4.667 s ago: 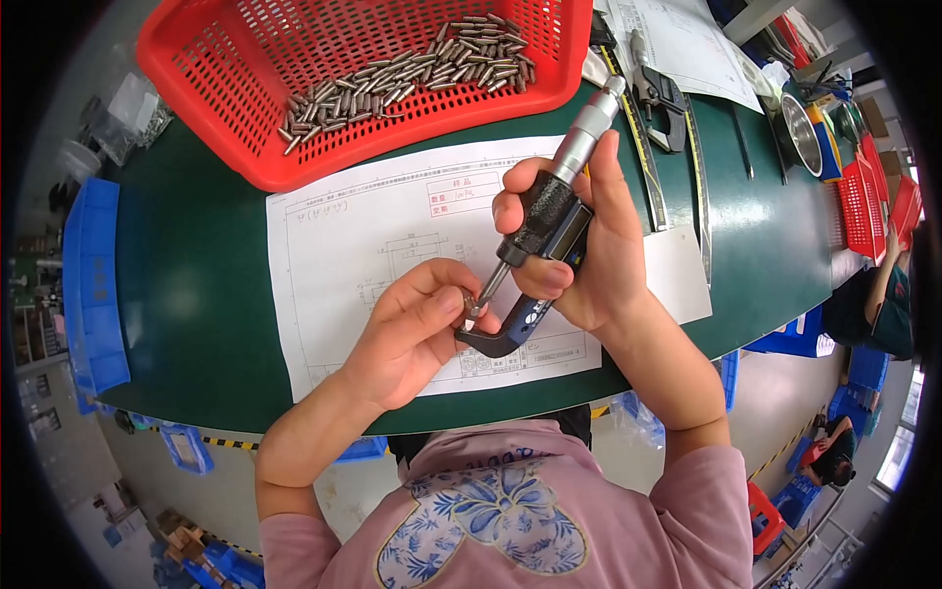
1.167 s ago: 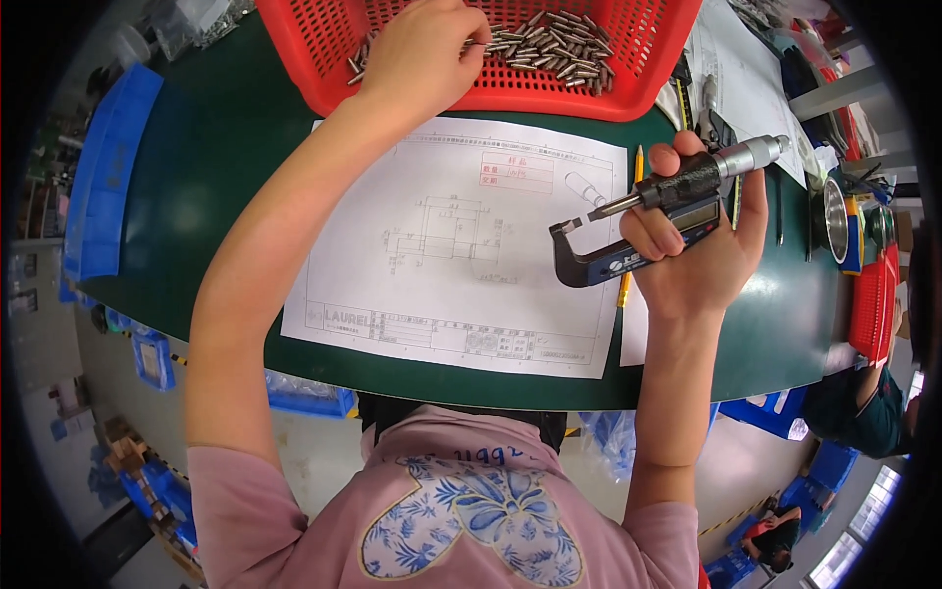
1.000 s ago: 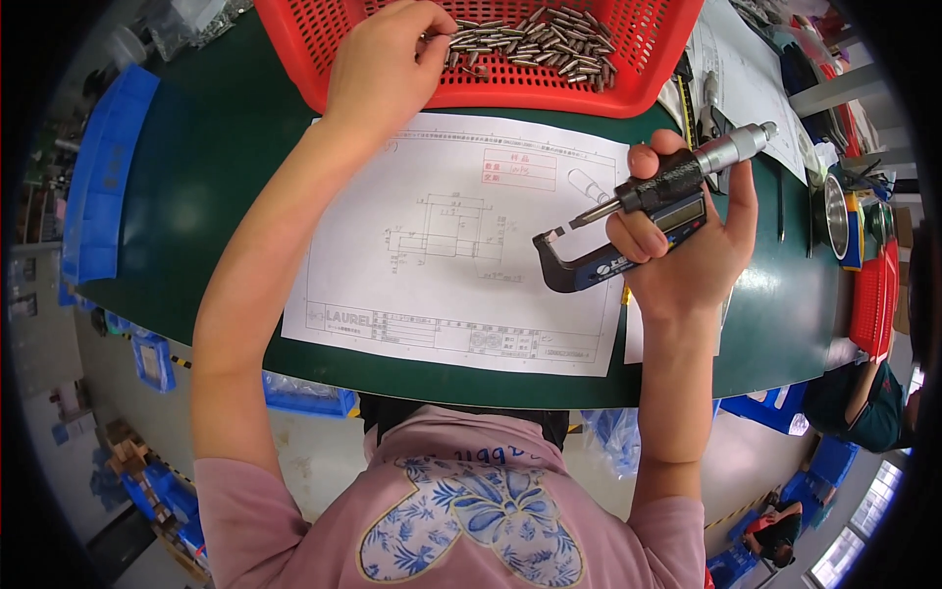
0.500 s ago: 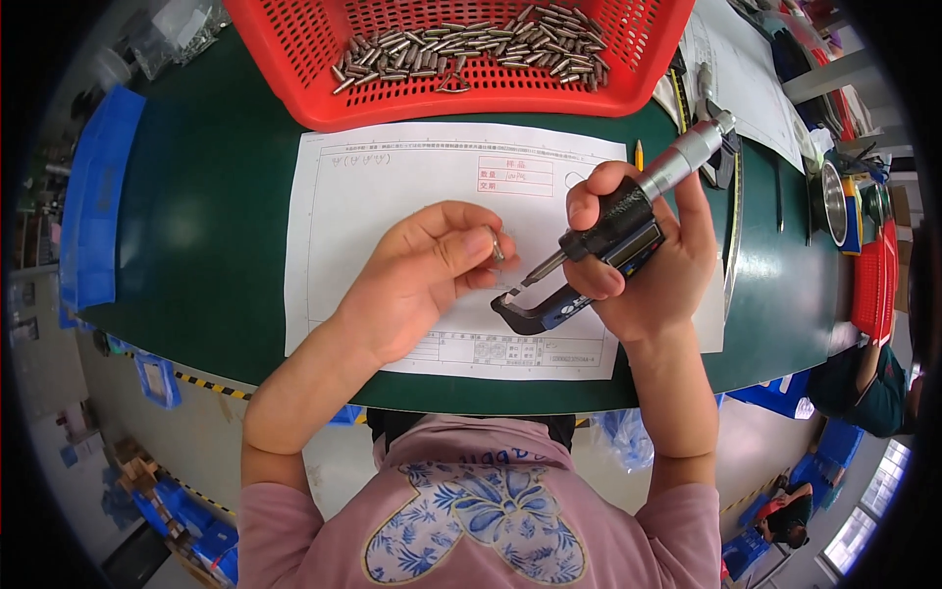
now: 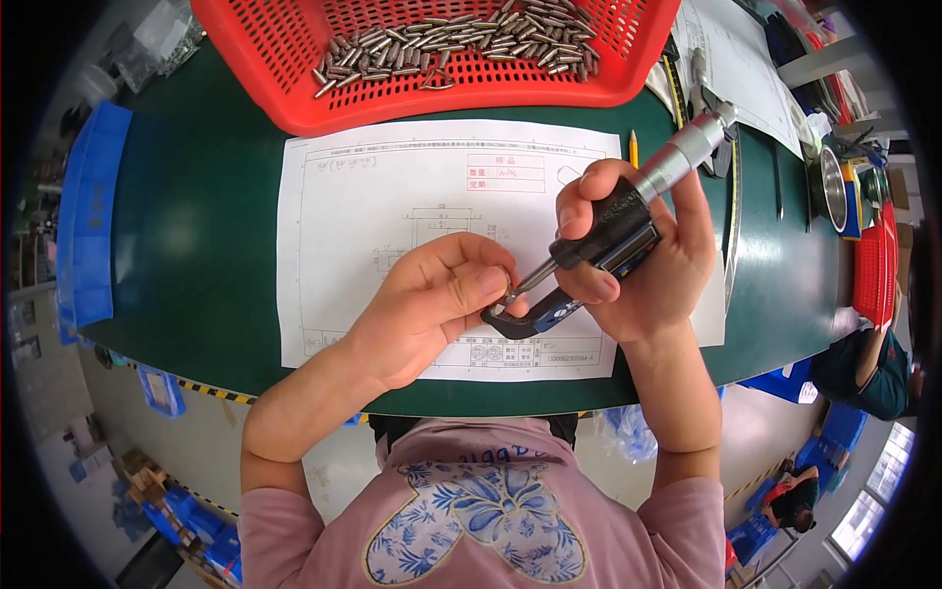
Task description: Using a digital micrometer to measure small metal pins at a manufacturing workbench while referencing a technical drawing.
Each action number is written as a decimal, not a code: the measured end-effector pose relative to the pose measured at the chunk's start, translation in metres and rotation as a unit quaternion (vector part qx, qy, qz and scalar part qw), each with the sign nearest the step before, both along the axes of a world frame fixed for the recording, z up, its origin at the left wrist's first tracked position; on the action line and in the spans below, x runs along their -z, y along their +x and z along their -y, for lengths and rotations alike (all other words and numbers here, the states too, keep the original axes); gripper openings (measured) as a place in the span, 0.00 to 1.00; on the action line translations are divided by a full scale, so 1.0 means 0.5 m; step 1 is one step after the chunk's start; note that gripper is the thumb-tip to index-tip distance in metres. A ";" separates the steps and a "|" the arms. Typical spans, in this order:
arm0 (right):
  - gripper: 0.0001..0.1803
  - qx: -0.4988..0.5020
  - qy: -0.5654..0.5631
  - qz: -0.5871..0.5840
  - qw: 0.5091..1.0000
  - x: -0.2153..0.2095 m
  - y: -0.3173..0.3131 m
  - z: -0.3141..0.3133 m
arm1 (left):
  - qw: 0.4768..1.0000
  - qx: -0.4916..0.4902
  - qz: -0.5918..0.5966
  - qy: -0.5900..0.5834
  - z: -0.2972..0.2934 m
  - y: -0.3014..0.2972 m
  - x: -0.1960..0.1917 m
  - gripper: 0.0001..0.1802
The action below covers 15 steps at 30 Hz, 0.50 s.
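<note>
Left hand: left hand (image 5: pixel 427 304) curled over the lower middle of the drawing sheet, fingertips (image 5: pixel 488 283) pinched on a small metal part at the micrometer's open frame; the part itself is mostly hidden by the fingers.
Right hand: right hand (image 5: pixel 638 260) wrapped round the body of the micrometer (image 5: pixel 599 250), thumb across the black housing, fingers behind it.
Micrometer: black and blue frame with a silver thimble pointing up toward the far right corner of the worktop; the C-shaped frame sits lowest, touching the left fingertips, held just above the sheet.
Drawing sheet: white technical drawing sheet (image 5: pixel 392 196) lying flat in the middle of the worktop, its lower edge near the worktop's front edge.
Worktop: dark green worktop (image 5: pixel 196 245), front edge nearest the person.
Basket: red perforated plastic basket (image 5: pixel 294 69) at the far edge, just beyond the sheet's top edge.
Basket contents: a loose heap of small metal pins (image 5: pixel 451 44), spread across the basket floor.
Pencil: yellow pencil (image 5: pixel 634 147) just beside the sheet's upper right corner.
Second sheet: more white paper (image 5: pixel 731 69) toward the far right corner.
Blue bin: blue plastic bin (image 5: pixel 88 226) off the left edge of the worktop.
Round tin: metal tin (image 5: pixel 834 177) near the right edge.
</note>
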State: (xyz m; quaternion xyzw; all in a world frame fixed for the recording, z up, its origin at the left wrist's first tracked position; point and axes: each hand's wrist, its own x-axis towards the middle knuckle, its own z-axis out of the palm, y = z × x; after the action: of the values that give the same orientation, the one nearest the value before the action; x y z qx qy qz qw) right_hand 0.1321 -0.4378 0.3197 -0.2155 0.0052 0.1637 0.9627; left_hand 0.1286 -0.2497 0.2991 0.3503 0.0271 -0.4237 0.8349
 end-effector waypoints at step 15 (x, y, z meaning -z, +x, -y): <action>0.38 0.031 -0.082 -0.045 0.995 -0.004 0.002 -0.009 | 0.999 0.019 -0.019 -0.030 0.000 0.003 0.002 0.11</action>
State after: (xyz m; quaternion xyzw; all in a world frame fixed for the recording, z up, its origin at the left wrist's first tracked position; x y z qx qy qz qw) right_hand 0.1330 -0.4331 0.3219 -0.2856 0.0680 0.1426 0.9452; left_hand 0.1301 -0.2497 0.2980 0.3173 0.0232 -0.4470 0.8360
